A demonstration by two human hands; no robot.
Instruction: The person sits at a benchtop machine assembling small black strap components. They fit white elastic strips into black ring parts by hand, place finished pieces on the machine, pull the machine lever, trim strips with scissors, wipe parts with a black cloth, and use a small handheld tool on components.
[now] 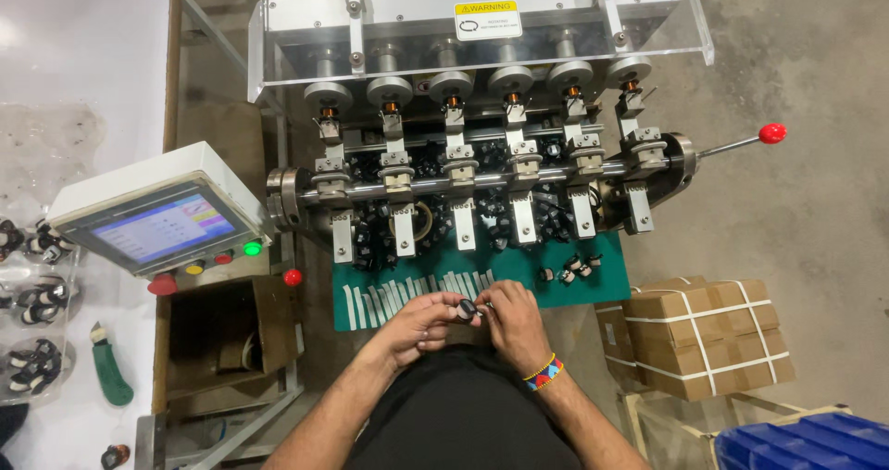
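L hand (417,326) + R hand (507,320) fingers clamped tog. on small black coil part (467,310) | above green mat (611,280) | white strips (389,296) just beyond fingers | step: fitting/inspecting part by hand, judged | next needs steady fine grip.

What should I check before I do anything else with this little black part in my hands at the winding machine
1. Part held: ok. Both the left hand and right hand pinch the small black part.
2. Tape strips within reach: ok. White strips lie on the green mat.
3. Spare parts nearby: ok. Loose black parts sit on the mat.
4. Spindle stations free: cannot tell. Copper-wound coils show on the spindles.
5. Lever position: cannot tell.
6. Control panel: screen lit, green button lit; machine state cannot tell.
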